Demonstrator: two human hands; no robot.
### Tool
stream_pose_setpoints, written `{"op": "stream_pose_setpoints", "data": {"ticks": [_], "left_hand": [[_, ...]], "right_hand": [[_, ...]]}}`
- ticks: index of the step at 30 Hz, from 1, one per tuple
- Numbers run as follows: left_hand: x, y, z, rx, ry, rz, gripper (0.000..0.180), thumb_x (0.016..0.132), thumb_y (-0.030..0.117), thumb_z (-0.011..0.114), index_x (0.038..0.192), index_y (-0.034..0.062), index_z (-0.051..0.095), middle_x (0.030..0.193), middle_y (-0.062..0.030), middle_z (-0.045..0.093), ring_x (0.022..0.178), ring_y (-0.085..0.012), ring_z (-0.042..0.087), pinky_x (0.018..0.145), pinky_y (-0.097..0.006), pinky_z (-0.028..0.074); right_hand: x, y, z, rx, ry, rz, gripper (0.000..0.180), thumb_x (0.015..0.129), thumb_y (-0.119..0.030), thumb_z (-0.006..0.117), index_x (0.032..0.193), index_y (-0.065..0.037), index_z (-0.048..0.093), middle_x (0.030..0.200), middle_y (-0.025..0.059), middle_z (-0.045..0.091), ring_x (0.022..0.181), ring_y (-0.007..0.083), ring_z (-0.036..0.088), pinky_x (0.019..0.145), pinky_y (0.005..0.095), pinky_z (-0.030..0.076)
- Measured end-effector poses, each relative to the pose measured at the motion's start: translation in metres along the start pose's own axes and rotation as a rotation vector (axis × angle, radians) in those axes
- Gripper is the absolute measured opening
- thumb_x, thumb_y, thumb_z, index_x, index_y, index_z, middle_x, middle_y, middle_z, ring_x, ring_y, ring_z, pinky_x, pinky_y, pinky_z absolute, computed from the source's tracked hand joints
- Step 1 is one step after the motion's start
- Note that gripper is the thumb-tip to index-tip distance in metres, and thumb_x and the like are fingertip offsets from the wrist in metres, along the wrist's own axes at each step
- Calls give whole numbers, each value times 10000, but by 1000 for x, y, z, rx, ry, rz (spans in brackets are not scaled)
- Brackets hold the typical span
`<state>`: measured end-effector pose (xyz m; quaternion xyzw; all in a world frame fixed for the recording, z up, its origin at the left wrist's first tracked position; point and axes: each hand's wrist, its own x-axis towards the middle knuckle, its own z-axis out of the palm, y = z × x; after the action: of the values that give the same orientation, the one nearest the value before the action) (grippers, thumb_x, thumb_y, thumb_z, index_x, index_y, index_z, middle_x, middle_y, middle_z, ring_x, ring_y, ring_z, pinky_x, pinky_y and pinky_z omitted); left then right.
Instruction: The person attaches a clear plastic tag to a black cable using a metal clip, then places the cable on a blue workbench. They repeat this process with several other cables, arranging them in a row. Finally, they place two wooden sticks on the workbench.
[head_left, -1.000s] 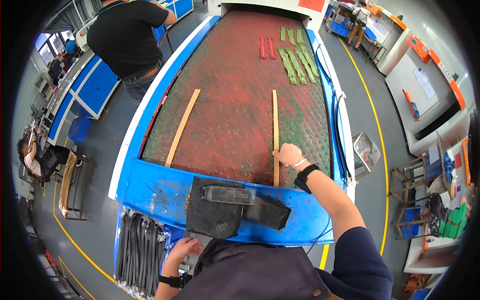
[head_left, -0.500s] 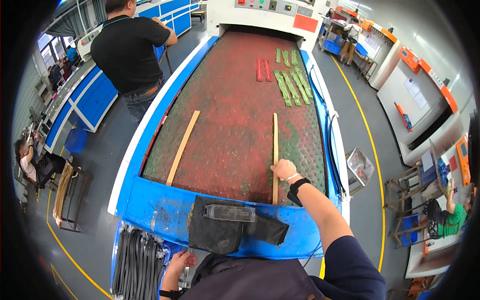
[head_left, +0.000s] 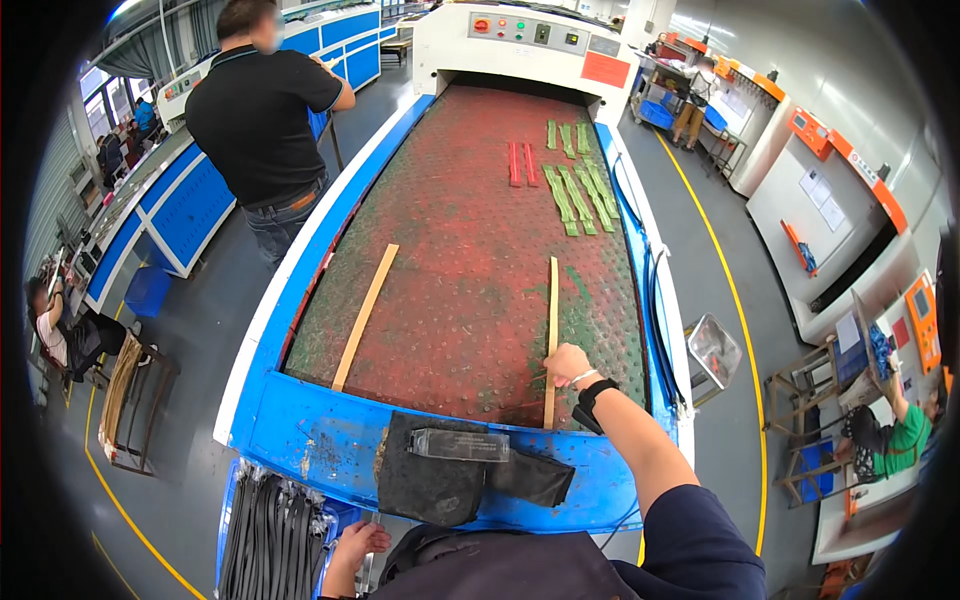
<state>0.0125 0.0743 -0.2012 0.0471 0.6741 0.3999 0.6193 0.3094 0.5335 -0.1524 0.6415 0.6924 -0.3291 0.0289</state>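
Note:
My right hand is closed around the side of a thin yellowish strip, which looks like wood and lies lengthwise on the right part of the red-and-green conveyor belt. A dark band and a pale one circle that wrist. Off to the left, a similar strip lies at a slant on the belt. Low beside my body, my left hand has its fingers loosely apart and shows nothing in them. It is nearest a blue bin holding a bundle of black straps.
Black pads and a clear-wrapped block sit on the blue front ledge. Several green strips and two red ones lie farther up the belt. A person in black stands at left; a metal tray is right.
The whole scene sits slightly lower in the picture, as my head has tilted up. My right hand stays on the same strip, and both strips keep their places.

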Motion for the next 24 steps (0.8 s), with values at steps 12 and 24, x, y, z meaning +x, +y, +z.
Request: {"op": "stream_pose_setpoints", "data": {"ticks": [12,24], "left_hand": [[-4,4,-23,-15,23,33,261,901,220,499,951,-27,565,840,-186,655,704,-272,661,609,-347,536],[-22,45,-54,7,83,206,245,917,226,494,919,-10,557,779,-165,642,647,-246,649,571,-333,540]], "right_hand": [[-1,7,4,-10,-36,19,260,785,-177,522,653,-5,665,538,105,628,474,207,628,461,328,516],[-7,4,-9,-88,-63,29,293,790,-246,547,670,-6,665,532,106,620,504,224,635,506,333,523]]}}
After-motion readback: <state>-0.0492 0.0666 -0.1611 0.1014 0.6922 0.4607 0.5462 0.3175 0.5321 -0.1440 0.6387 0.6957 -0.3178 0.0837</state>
